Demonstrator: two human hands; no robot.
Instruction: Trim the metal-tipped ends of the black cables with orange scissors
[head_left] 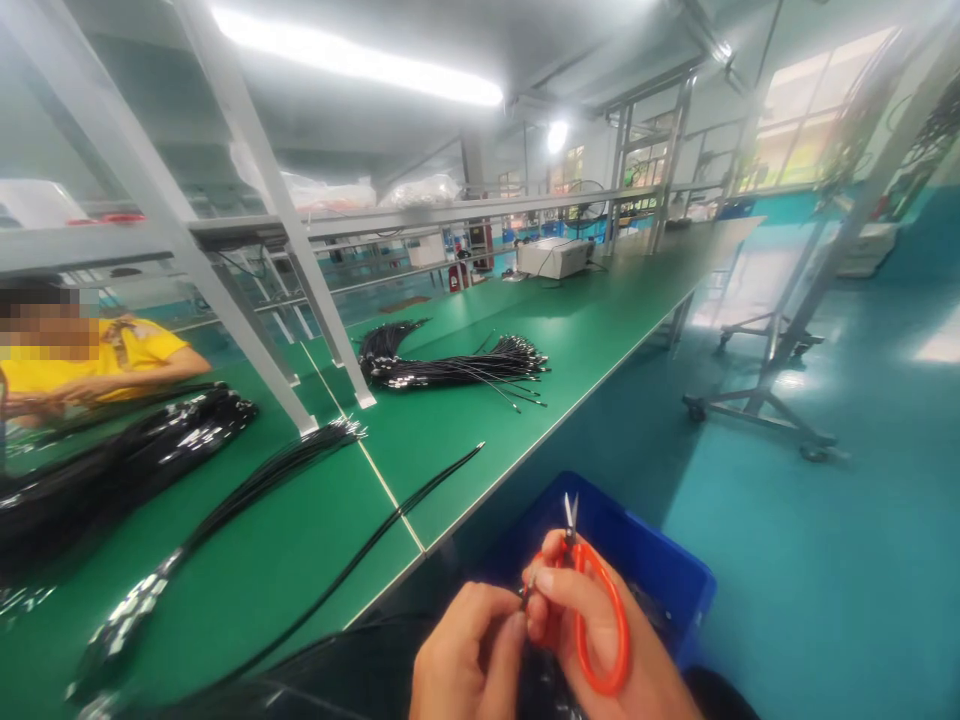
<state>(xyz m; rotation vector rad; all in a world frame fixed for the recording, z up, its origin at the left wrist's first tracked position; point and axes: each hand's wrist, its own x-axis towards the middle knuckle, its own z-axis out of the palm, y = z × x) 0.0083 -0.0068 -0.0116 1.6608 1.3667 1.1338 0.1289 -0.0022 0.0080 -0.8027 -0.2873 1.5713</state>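
My right hand (600, 625) is closed around a pair of scissors (616, 640) with orange handles. The short blades point up and stand slightly apart. Close beside it, my left hand (472, 650) pinches a small dark tip with a bit of metal, which looks like the end of a black cable (524, 596). The right fingertips meet the left ones at this tip; the rest of that cable is hidden by the hands. Below, dark glossy material (345, 665) covers my lap.
A blue bin (679, 575) stands behind my hands. On the green table (472, 525) lie a few black cables (360, 555), a thin bundle (247, 490) and bigger bundles (457, 370). Grey shelf posts (322, 290) rise from it. A person in yellow (150, 350) works across the table.
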